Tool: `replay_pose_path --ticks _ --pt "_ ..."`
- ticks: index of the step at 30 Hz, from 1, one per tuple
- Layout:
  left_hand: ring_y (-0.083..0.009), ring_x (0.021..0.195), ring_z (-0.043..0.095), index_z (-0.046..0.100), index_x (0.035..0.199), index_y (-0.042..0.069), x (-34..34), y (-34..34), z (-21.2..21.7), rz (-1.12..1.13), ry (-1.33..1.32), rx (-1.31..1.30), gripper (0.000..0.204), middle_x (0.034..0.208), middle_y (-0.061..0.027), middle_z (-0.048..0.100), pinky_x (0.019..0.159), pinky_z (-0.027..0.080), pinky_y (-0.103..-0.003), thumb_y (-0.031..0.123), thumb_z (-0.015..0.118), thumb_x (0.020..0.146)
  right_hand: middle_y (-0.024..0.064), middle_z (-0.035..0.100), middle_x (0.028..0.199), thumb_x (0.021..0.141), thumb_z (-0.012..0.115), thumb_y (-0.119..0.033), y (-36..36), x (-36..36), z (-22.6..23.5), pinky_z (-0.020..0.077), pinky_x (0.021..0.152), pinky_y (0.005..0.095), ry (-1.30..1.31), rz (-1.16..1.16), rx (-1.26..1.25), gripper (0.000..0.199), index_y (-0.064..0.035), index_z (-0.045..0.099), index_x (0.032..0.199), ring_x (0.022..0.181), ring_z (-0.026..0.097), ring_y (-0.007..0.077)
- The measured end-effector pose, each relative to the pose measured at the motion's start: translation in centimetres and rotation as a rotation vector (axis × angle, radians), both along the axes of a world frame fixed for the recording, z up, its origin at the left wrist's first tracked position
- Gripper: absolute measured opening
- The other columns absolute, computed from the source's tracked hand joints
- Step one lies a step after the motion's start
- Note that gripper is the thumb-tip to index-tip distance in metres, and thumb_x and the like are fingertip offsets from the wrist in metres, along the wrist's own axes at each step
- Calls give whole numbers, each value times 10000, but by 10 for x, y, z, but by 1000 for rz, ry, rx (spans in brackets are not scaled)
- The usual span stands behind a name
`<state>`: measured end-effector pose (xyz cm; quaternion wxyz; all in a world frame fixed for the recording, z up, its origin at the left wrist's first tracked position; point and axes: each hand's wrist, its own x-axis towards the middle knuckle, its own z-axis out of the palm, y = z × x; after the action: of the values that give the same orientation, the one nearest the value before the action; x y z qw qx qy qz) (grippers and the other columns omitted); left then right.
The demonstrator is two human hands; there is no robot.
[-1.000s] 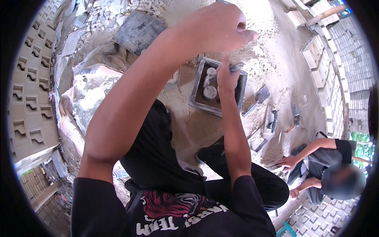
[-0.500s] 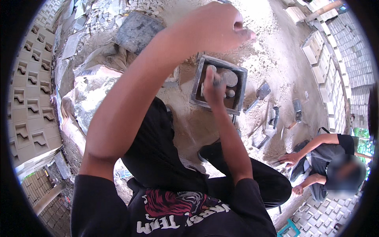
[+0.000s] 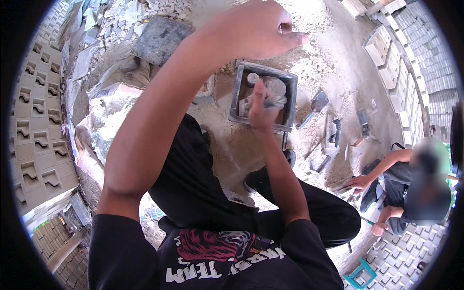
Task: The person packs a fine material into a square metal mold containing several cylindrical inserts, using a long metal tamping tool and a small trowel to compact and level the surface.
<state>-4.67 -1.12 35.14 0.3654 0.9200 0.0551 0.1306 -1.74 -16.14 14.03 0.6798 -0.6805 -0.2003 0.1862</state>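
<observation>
A square dark-framed box [image 3: 233, 107] sits on the dusty ground in front of me. Inside it are a large round grey disc [image 3: 276, 87] and a smaller round piece [image 3: 252, 79]. My right hand [image 3: 264, 113] reaches over the box's near side, blurred by motion. Its fingers close around a greyish thing too smeared to name. High above the far side of the box, my left hand [image 3: 268, 34] hangs with curled fingers and its thumb near them. Whatever it may hold is hidden.
Right of the box lie a trowel [image 3: 319, 101], a dark-handled tool [image 3: 334, 137] and a brush-like tool [image 3: 363, 121]. A dark slab [image 3: 162, 41] lies beyond my left forearm. Another person [image 3: 386, 169] crouches at the right, near a teal stool [image 3: 361, 275]. Stacked pale blocks [image 3: 36, 125] line the left.
My right hand has shifted slightly within the box, uncovering more of the small round piece. My left hand stays almost in place. The other person's lower hand has moved.
</observation>
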Motion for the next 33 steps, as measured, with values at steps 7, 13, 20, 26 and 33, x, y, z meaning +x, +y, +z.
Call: replay_pose_path --ticks 7,13,20,26,33 --pt "-285 554 528 609 783 -31 -6 -2 -14 -3 -78 85 414 632 -187 561 560 413 -412 366 596 900 -48 414 563 967 571 -320 1 -2 12 325 494 308 8 10 -111 485 -9 474 607 557 368 70" --pt "-135 565 489 615 823 -11 3 -5 -17 -26 24 172 466 621 -73 553 545 390 -325 438 568 938 -71 390 555 974 573 -322 -2 21 11 282 471 266 -64 419 -96 480 -64 462 585 534 335 44" --pt "-116 598 486 576 801 -8 4 -1 -10 -29 44 112 464 632 -55 545 561 380 -296 437 585 933 -49 327 561 956 603 -388 -14 22 -3 264 466 290 -176 350 -165 540 -52 415 576 551 293 62" --pt "-136 578 453 582 817 -22 3 -7 -9 -62 13 90 469 627 -72 528 556 378 -322 434 594 927 -67 408 558 947 615 -392 -19 13 5 323 477 279 -275 323 -39 519 -49 471 586 565 361 61" --pt "-143 533 410 581 776 -17 1 -14 -16 -96 -69 180 460 577 -72 459 516 347 -336 418 596 927 -51 382 573 929 575 -217 -29 19 9 284 491 281 -271 401 -53 362 -64 457 623 540 348 50"
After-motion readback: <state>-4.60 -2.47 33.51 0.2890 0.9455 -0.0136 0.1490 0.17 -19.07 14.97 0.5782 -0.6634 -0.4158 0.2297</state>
